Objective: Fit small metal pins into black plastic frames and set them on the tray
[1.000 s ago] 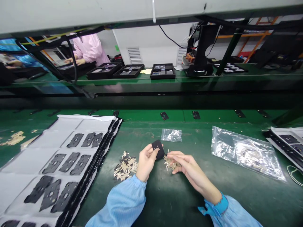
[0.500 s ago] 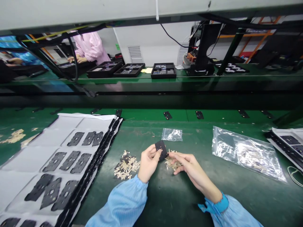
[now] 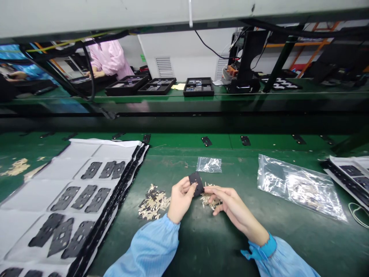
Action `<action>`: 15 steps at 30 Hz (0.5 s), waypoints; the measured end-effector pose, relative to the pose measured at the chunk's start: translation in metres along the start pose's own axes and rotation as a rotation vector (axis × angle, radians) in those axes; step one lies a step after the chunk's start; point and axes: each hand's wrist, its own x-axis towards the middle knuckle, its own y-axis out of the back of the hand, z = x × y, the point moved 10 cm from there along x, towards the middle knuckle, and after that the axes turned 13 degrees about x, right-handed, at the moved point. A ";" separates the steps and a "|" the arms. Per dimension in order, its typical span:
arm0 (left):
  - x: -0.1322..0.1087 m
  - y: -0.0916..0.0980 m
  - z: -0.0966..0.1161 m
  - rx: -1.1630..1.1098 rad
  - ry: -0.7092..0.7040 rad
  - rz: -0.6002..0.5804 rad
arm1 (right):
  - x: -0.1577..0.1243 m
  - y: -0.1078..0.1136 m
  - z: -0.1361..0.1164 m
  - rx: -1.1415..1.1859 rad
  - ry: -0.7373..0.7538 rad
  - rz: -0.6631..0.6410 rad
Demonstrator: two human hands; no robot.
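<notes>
My left hand is closed on a thin black plate with small holes, thumb on its near face, held tilted above the green table. My right hand has its fingers stretched and apart; its foremost fingertip meets the plate's right edge. Whether a tiny piece lies under that fingertip cannot be made out. Beneath the right fingers is a pile of small pale metal pieces, partly hidden. Left of my left hand lies a larger heap of pale and black small pieces.
At left, a white sectioned tray bears several black plates. Clear bags lie beyond and to the right. Black plates dot the green strip behind. Another tray stands far right. Co-workers' sleeves show across.
The black plates on the green strip have shifted slightly right. My left hand stays almost still with its plate; the right fingers have moved only a little.
</notes>
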 end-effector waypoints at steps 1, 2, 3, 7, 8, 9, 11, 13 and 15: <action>0.000 0.000 0.000 0.000 -0.001 -0.004 | 0.000 0.000 0.000 0.015 -0.005 -0.006; 0.000 -0.001 0.000 0.001 -0.003 -0.009 | 0.001 0.000 0.001 0.028 -0.010 -0.012; -0.001 -0.001 0.000 0.001 -0.004 -0.014 | 0.001 0.000 0.001 0.039 -0.015 -0.018; -0.002 -0.004 0.001 -0.014 0.000 -0.044 | 0.003 0.004 0.004 0.055 -0.025 -0.015; -0.003 -0.005 0.002 -0.020 0.003 -0.055 | 0.004 0.006 0.004 0.048 -0.021 -0.008; -0.003 -0.006 0.002 -0.022 0.007 -0.064 | 0.004 0.008 0.004 0.038 -0.015 -0.002; -0.004 -0.007 0.004 -0.010 0.014 -0.077 | 0.006 0.011 0.004 0.017 -0.002 0.008; -0.005 -0.007 0.006 0.005 0.021 -0.086 | 0.007 0.013 0.005 0.007 0.006 0.016; -0.006 -0.009 0.007 0.003 0.025 -0.107 | 0.007 0.014 0.007 0.001 0.013 0.027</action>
